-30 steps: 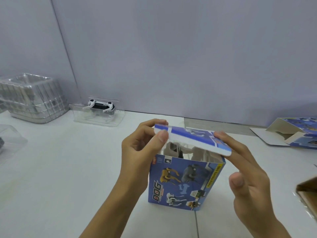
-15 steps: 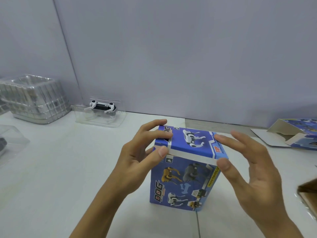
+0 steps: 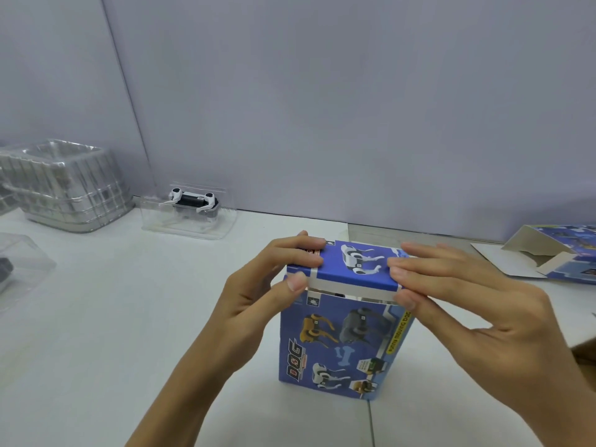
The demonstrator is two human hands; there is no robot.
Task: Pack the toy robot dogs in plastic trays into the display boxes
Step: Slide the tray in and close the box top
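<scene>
A white table [image 3: 96, 350] runs back to a pale grey wall [image 3: 322, 91]. At the far left of the table stands a stack of clear plastic trays [image 3: 64, 185], and at the left edge lies another clear tray [image 3: 22, 269] with something dark in it, too cut off to name. Upright near the middle of the table is the blue display box [image 3: 338, 343], printed with robot dogs and the word DOG. Its top flap [image 3: 351, 266] lies nearly flat, with the white tuck edge still showing along the front. The left hand [image 3: 258, 304] has its fingers over the flap's left end and its thumb against the front corner. The right hand [image 3: 477, 304] has its fingers laid across the right end, thumb at the front corner, so both hands pinch the flap. A flattened blue box [image 3: 554, 256] lies at the far right. By the wall, a white and black toy robot dog [image 3: 193, 201] sits in 1 clear tray [image 3: 190, 221]
</scene>
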